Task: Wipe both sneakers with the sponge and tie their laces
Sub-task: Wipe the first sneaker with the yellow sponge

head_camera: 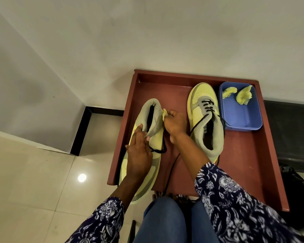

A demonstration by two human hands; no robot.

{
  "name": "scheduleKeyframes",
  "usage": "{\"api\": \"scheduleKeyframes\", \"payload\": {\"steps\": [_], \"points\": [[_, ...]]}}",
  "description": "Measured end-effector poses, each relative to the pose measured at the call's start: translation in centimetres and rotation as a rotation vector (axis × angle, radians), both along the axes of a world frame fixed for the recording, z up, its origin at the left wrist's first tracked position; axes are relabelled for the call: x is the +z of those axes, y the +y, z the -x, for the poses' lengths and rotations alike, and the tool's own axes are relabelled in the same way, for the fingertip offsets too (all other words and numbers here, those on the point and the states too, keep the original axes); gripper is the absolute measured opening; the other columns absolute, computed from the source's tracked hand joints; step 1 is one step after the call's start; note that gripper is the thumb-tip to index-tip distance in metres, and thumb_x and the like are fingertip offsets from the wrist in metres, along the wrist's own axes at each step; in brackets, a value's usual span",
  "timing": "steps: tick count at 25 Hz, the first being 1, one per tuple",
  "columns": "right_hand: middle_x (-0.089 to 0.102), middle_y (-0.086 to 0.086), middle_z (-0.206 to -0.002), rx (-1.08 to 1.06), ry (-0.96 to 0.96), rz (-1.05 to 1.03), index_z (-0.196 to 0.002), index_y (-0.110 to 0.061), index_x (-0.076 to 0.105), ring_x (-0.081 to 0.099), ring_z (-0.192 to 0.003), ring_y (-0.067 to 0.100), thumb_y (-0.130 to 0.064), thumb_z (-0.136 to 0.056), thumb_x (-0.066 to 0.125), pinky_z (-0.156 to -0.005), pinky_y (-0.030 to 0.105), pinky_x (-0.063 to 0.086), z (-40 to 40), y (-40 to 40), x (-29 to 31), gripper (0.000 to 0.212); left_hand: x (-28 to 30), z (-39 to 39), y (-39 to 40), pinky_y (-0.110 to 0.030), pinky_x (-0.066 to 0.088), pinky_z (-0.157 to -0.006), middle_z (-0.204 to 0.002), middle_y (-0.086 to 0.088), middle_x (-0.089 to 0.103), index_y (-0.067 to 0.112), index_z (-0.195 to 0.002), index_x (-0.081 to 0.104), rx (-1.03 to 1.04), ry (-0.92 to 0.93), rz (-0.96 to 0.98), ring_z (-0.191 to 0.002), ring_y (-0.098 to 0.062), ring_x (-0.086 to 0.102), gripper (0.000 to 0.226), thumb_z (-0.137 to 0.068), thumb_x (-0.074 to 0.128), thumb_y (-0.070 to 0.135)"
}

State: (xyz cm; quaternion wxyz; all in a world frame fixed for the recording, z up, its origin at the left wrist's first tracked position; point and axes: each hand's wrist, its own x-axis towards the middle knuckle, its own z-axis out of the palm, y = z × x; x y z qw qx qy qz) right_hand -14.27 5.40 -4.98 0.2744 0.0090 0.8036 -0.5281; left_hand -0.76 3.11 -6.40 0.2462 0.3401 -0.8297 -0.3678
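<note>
Indoor light moderate, soft, from overhead. Round lamp glare on glossy floor tile (82, 177). Wall (147, 32) evenly lit, darker toward left corner. Soft shadows beside forearms. Wide-angle bending at edges; sleeves near bottom slightly blurred.

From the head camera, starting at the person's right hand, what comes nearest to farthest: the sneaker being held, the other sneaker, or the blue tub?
Measured from the right hand:
1. Held sneaker, on the left; the hand presses a sponge piece against its heel collar.
2. Second sneaker, standing just to the right on the red tray.
3. Blue tub, farther right, by the tray's far corner.
</note>
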Motion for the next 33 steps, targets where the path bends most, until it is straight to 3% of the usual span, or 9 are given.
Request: {"api": "scheduleKeyframes", "payload": {"steps": [3,6,9,11,14,21,27,29,33], "points": [[0.069,0.003,-0.108,0.029,0.007,0.04,-0.111,-0.015,0.067,0.061,-0.099,0.018,-0.012,-0.089,0.051,-0.09,0.036,0.052,0.2,-0.7,-0.4,0.027,0.1,0.1,0.1,-0.017,0.042,-0.088,-0.136,-0.017,0.049,-0.003,-0.122,0.051,0.005,-0.008,-0.019,-0.106,-0.006,0.044,0.028,-0.095,0.045,0.005],[0.064,0.003,-0.121,0.02,0.083,0.077,-0.12,-0.013,0.062,0.059,-0.112,0.016,-0.005,-0.088,0.051,-0.1,0.037,0.047,-1.4,0.0,-0.5,0.034,0.1,0.0,0.1,-0.01,0.04,-0.083,-0.136,-0.016,0.048,-0.003,-0.121,0.051,-0.004,-0.007,-0.002,-0.105,-0.005,0.045,0.028,-0.095,0.045,0.005],[0.064,0.005,-0.12,-0.017,0.192,0.06,-0.117,-0.012,0.064,0.059,-0.111,0.017,-0.006,-0.09,0.052,-0.098,0.025,0.046,-3.1,0.8,-0.2,0.03,-0.1,0.0,0.0,-0.018,0.043,-0.087,-0.135,-0.018,0.049,-0.005,-0.117,0.054,-0.005,0.002,0.016,-0.108,-0.01,0.048,0.025,-0.093,0.047,0.0],[0.064,0.004,-0.119,-0.041,0.222,0.065,-0.116,-0.01,0.064,0.059,-0.109,0.015,-0.005,-0.09,0.053,-0.086,0.003,0.041,-4.3,1.3,0.1,0.029,-0.3,0.0,0.0,-0.028,0.044,-0.09,-0.133,-0.02,0.05,-0.006,-0.115,0.054,-0.018,0.002,0.021,-0.112,-0.022,0.055,0.024,-0.092,0.047,-0.002],[0.065,0.004,-0.115,-0.039,0.28,0.099,-0.114,-0.008,0.065,0.056,-0.101,0.006,-0.003,-0.089,0.055,-0.072,-0.011,0.032,-5.9,1.9,0.0,0.028,-0.3,-0.1,0.0,-0.027,0.041,-0.09,-0.133,-0.02,0.05,-0.005,-0.119,0.052,-0.023,-0.007,-0.003,-0.114,-0.03,0.056,0.027,-0.093,0.046,-0.001],[0.058,-0.008,-0.109,0.03,0.358,0.221,-0.112,-0.006,0.066,0.055,-0.107,0.005,0.003,-0.086,0.058,-0.091,0.005,0.042,-8.6,2.9,-1.1,0.028,0.1,0.0,0.1,-0.026,0.042,-0.082,-0.131,-0.021,0.052,-0.004,-0.122,0.051,-0.003,-0.003,-0.037,-0.106,-0.027,0.059,0.03,-0.094,0.047,0.007],[0.06,-0.006,-0.102,-0.039,0.325,0.212,-0.109,-0.004,0.067,0.05,-0.09,-0.013,0.006,-0.085,0.058,-0.077,-0.009,0.033,-6.8,2.8,-0.4,0.028,-0.6,-0.2,0.0,-0.049,0.049,-0.091,-0.133,-0.018,0.051,-0.002,-0.117,0.053,-0.013,0.018,-0.018,-0.114,-0.032,0.056,0.024,-0.094,0.045,0.005],[0.061,-0.006,-0.101,-0.071,0.289,0.17,-0.11,-0.006,0.067,0.053,-0.087,-0.005,0.001,-0.086,0.058,-0.072,-0.009,0.032,-5.6,2.4,-0.2,0.026,-0.7,-0.1,0.0,-0.053,0.049,-0.09,-0.134,-0.017,0.05,0.005,-0.114,0.052,-0.022,0.032,-0.004,-0.116,-0.031,0.055,0.021,-0.094,0.046,0.004],[0.066,0.005,-0.116,-0.064,0.2,0.096,-0.112,-0.011,0.066,0.061,-0.105,0.015,-0.007,-0.089,0.057,-0.092,0.017,0.046,-2.6,1.2,-1.2,0.026,-0.8,-0.2,-0.1,-0.044,0.047,-0.092,-0.137,-0.014,0.048,0.018,-0.11,0.046,-0.044,0.034,0.001,-0.119,-0.027,0.053,0.021,-0.094,0.045,0.005]]}}
